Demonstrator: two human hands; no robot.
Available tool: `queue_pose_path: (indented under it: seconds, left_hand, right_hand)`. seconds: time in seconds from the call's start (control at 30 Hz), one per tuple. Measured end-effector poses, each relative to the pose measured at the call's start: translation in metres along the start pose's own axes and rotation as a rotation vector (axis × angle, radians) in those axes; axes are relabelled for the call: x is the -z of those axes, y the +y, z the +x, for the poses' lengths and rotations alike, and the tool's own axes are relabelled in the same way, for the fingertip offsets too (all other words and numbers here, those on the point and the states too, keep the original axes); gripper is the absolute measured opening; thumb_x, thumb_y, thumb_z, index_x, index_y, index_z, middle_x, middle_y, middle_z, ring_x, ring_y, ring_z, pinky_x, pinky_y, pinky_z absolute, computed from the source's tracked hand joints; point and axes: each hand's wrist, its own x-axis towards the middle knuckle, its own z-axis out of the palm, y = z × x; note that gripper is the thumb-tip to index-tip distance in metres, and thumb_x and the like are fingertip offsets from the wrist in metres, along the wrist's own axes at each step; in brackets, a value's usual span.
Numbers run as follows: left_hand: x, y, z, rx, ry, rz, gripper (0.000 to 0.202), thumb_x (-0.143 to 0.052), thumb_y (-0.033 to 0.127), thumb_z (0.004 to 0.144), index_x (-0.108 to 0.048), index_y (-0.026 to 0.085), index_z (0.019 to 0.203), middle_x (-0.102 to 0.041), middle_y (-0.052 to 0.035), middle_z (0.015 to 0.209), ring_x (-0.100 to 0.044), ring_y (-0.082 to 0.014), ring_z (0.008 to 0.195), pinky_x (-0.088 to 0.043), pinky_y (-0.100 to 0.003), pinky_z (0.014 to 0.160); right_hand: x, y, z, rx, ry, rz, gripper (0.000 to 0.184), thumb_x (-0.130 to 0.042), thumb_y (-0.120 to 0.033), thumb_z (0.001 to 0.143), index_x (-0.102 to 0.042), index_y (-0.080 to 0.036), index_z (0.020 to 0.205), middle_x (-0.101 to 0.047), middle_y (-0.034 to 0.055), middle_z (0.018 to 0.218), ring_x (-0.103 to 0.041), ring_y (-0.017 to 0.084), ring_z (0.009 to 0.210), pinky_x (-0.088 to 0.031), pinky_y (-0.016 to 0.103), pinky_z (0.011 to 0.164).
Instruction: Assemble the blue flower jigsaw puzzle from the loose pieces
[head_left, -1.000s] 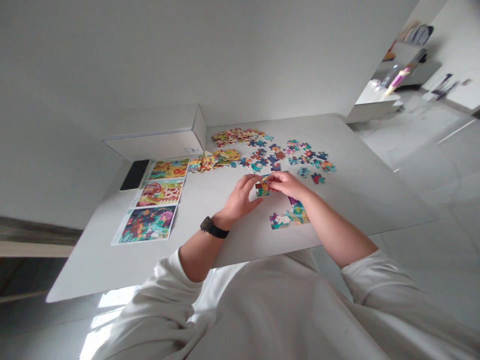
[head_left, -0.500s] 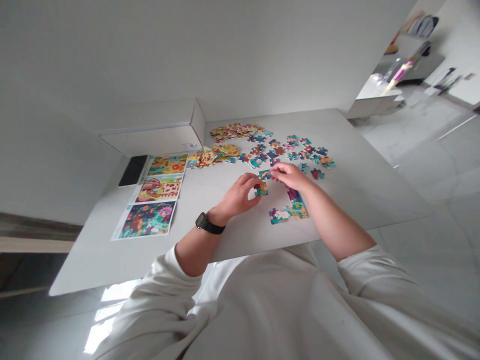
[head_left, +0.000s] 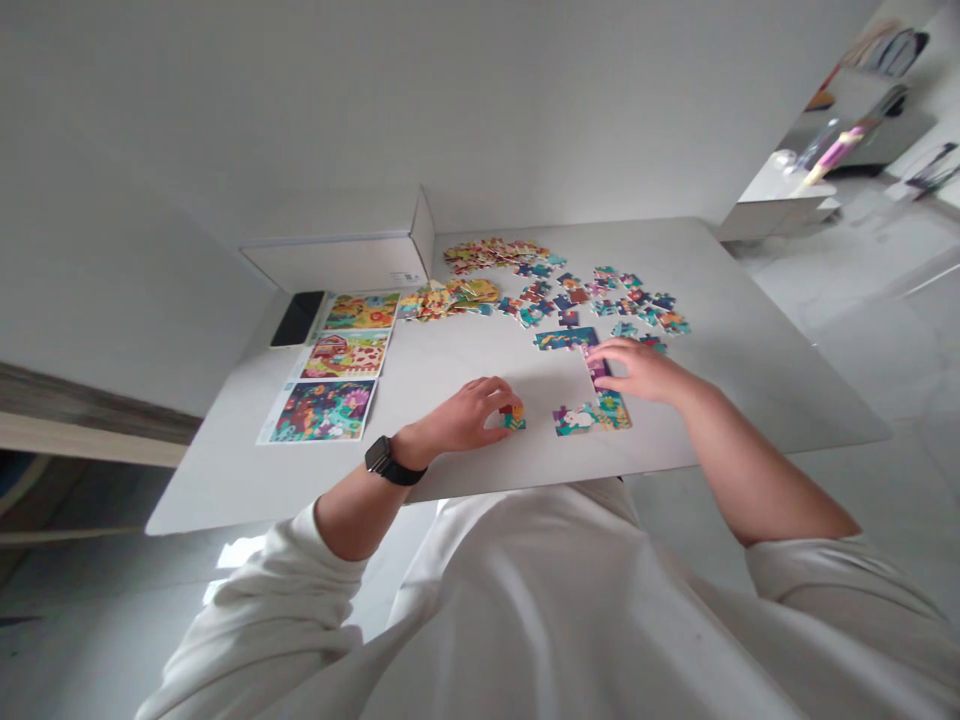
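Bare left hand (head_left: 472,414): low over the smooth pale bench (head_left: 457,365), grip curving round a small orange-and-teal cardboard puzzle section (head_left: 514,417); pinching or not, I can't tell!
Bare right hand (head_left: 646,370): grip spread, resting on the purple side of a multicoloured, bracket-shaped puzzle border (head_left: 614,409).
Three bright printed picture sheets (head_left: 345,355): lined up, off to the left.
Loose dark-toned cardboard pieces (head_left: 577,296): scattered beyond the border.
Long white cardboard box (head_left: 337,262): back by the wall.
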Motion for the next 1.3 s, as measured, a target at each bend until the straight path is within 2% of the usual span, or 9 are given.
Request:
queue_pose_path:
  seconds: [0.13,0.27,0.53,0.63,0.8,1.0,1.17,1.3]
  left_hand:
    - [-0.002,0.003,-0.004,0.009,-0.053,0.014,0.031,-0.073,0.032,0.098,-0.072,0.026,0.129,-0.069,-0.0095,0.129,-0.066,-0.0265,0.123,-0.05,-0.044,0.116]
    - [-0.001,0.006,-0.007,0.003,-0.073,0.042,0.03,-0.072,0.033,0.098,-0.075,0.028,0.128,-0.069,-0.0095,0.131,-0.065,-0.0278,0.125,-0.048,-0.046,0.118]
    - [0.0,0.007,-0.013,-0.01,-0.082,0.071,0.035,-0.07,0.038,0.101,-0.075,0.029,0.135,-0.068,-0.0104,0.141,-0.063,-0.0299,0.131,-0.043,-0.051,0.125]
    - [0.006,0.002,-0.008,0.016,-0.032,0.087,0.036,-0.07,0.038,0.102,-0.073,0.03,0.137,-0.067,-0.0102,0.144,-0.064,-0.0291,0.132,-0.042,-0.052,0.126]
    - [0.023,-0.017,0.011,0.116,0.092,0.21,0.039,-0.068,0.041,0.103,-0.072,0.028,0.139,-0.067,-0.0121,0.144,-0.064,-0.0326,0.134,-0.045,-0.057,0.124]
    - [0.033,-0.05,0.046,0.182,0.149,0.259,0.044,-0.065,0.042,0.103,-0.068,0.025,0.143,-0.068,-0.0133,0.143,-0.064,-0.0336,0.135,-0.052,-0.054,0.118]
    - [0.028,-0.076,0.081,0.247,0.112,0.272,0.045,-0.064,0.041,0.103,-0.068,0.023,0.144,-0.068,-0.0136,0.147,-0.063,-0.0338,0.138,-0.051,-0.054,0.12]
    - [0.013,-0.091,0.101,0.276,0.166,0.275,0.046,-0.062,0.038,0.103,-0.067,0.023,0.146,-0.064,-0.0136,0.155,-0.06,-0.0328,0.142,-0.048,-0.054,0.123]
  right_hand:
    - [-0.013,0.007,-0.014,0.016,-0.041,-0.071,0.04,-0.086,-0.038,0.088,-0.081,-0.03,0.127,-0.071,0.0097,0.147,-0.066,0.035,0.137,-0.05,0.057,0.121]
    - [-0.018,0.009,-0.015,-0.014,-0.025,-0.104,0.04,-0.087,-0.04,0.088,-0.082,-0.03,0.126,-0.071,0.011,0.148,-0.066,0.037,0.138,-0.05,0.06,0.122]
    - [-0.022,0.006,-0.003,-0.019,0.013,-0.095,0.035,-0.082,-0.039,0.092,-0.083,-0.029,0.126,-0.071,0.0123,0.146,-0.066,0.036,0.137,-0.05,0.058,0.122]
    - [-0.021,0.006,0.009,-0.042,0.039,-0.117,0.033,-0.08,-0.037,0.094,-0.083,-0.029,0.125,-0.07,0.0117,0.146,-0.066,0.035,0.137,-0.05,0.056,0.123]
    - [-0.014,0.001,0.037,-0.056,0.055,-0.16,0.029,-0.079,-0.034,0.095,-0.082,-0.029,0.123,-0.071,0.0104,0.145,-0.067,0.032,0.135,-0.05,0.053,0.122]
    - [-0.002,0.003,0.072,-0.178,0.053,-0.261,0.028,-0.08,-0.035,0.095,-0.082,-0.028,0.122,-0.074,0.0104,0.14,-0.069,0.033,0.13,-0.052,0.052,0.118]
    - [-0.001,0.018,0.096,-0.293,0.094,-0.309,0.023,-0.078,-0.036,0.095,-0.083,-0.028,0.116,-0.078,0.0093,0.128,-0.07,0.03,0.122,-0.055,0.047,0.111]
    - [-0.015,0.031,0.098,-0.283,0.255,-0.269,0.021,-0.067,-0.026,0.099,-0.082,-0.025,0.114,-0.078,0.0092,0.124,-0.07,0.028,0.122,-0.054,0.044,0.112]
